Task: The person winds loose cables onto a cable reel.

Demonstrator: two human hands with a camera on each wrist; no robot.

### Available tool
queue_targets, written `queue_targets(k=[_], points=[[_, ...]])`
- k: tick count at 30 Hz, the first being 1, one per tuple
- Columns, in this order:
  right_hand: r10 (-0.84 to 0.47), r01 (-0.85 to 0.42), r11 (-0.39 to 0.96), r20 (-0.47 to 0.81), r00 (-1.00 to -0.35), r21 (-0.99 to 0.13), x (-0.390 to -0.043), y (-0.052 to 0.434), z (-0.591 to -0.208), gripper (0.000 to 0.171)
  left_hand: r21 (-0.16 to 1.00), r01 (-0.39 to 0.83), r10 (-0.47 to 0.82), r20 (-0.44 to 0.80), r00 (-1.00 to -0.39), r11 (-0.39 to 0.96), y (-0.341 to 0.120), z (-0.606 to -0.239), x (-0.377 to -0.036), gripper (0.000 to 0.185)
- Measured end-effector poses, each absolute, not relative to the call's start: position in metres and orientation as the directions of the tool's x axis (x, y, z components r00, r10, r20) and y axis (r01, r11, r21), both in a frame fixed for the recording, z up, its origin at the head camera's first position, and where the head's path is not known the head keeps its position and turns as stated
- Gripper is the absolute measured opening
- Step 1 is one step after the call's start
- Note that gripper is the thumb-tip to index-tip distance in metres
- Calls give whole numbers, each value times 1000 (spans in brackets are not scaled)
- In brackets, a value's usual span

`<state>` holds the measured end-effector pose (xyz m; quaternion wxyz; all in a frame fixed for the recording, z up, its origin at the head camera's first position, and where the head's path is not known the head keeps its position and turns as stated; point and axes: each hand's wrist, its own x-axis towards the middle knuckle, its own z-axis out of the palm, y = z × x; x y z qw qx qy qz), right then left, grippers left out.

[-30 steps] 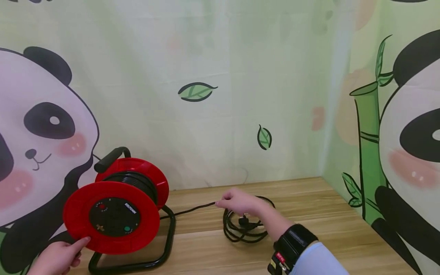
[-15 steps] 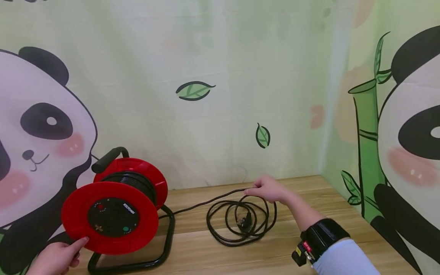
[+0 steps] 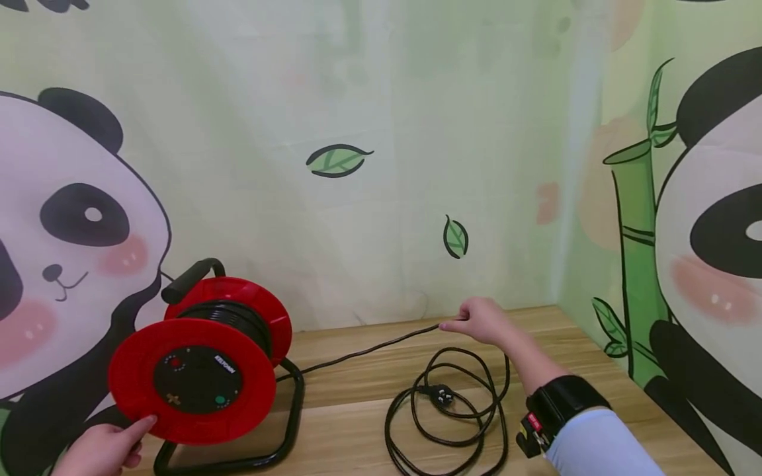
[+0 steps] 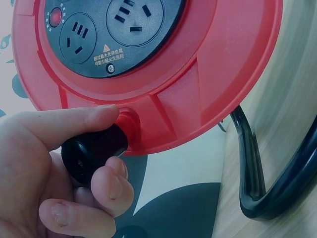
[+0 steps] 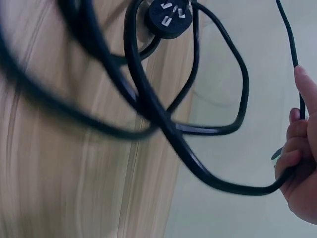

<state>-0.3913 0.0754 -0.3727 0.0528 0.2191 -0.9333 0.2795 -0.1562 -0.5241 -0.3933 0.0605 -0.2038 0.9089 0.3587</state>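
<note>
Black cable [image 5: 167, 128] has been drawn rightward since the earlier frames, its loops now nearer the lower edge. Behind everything a panda-printed backdrop [image 3: 381, 218] fills the upper frame, above a wooden table [image 3: 339, 423] bearing the red reel [image 3: 196, 378] on its black stand [image 3: 296, 413] at lower left; loose loops crowd the wood at lower centre-right, the right hand [image 3: 485, 322] above them gripping the cable, the left hand [image 3: 104, 447] curled round the reel's knob [image 4: 96, 148], and a plug [image 3: 442, 395] sits amid the loops.
</note>
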Motion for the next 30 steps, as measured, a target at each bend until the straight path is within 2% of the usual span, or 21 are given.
queue_targets(k=[3,7,13,30], points=[[-358,-432,783,244,-901,-448,-393,79,-374,59,637,-412,-321,-261,-911,651,-523,-393,-156,54],[-375,-457,788,267,-888,-413,-395,83,-375,50,636,-416,-326,-260,-909,650,-521,-393,-157,53],[-394,-488,755,293,-871,-438,-399,85,-378,41,636,-418,-328,-261,-908,649,-523,-394,-157,53],[-378,-491,734,318,-869,-469,-398,86,-383,43,631,-400,-314,-249,-916,664,-524,-396,-160,51]])
